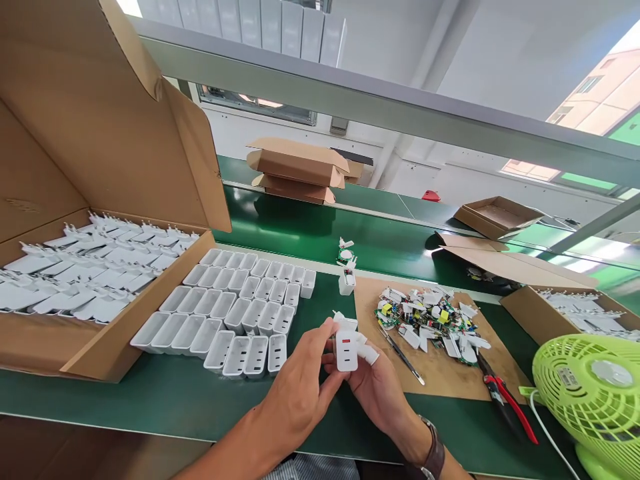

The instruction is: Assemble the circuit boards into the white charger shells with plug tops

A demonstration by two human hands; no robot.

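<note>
Between my two hands is a white charger (347, 360), its end face with three port slots turned toward me; the top slot is red. My left hand (303, 377) grips it from the left, with fingers and thumb closed about it. My right hand (377, 393) holds it from the right and below, with white covers on some fingertips. A small white part (345, 322) sticks up at the charger's far end. To the left stand rows of open white charger housings (200, 303). Just beyond my hands, another white housing (347, 281) stands upright with a circuit board at its top.
Circuit boards with white parts (430, 317) lie heaped on a brown sheet (367, 300), beside tweezers (404, 357) and red-handled pliers (505, 397). A green fan (590, 393) stands at right. An open carton (150, 293) of white parts fills the left; another carton (525, 313) is at right.
</note>
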